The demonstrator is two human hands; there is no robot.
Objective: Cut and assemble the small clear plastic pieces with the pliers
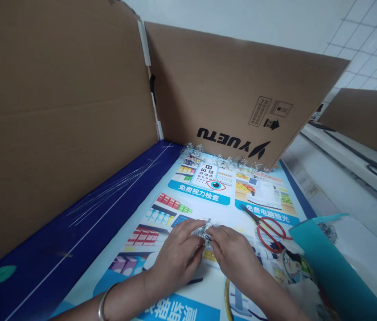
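Note:
A small, clear, glittery piece (207, 228), apparently of beads, is pinched between my two hands above the printed poster (252, 218). My left hand (177, 252) grips it from the left, thumb and forefinger closed. From the other side, the fingertips of my right hand (235, 254) press together on it. The fingers cover much of the piece, so its exact form is hidden. Scissors (270, 232) with red handles lie on the poster to the right of my hands. Several similar clear clusters (228, 162) lie in a row at the poster's far edge.
Tall cardboard panels (235, 84) stand at the back and left. Thin clear strands (111, 191) lie on the blue surface (51, 254) at left, with a green leaf-shaped patch (2, 273). At right is an open teal box (335, 267); a yellow ring (227, 298) lies near front.

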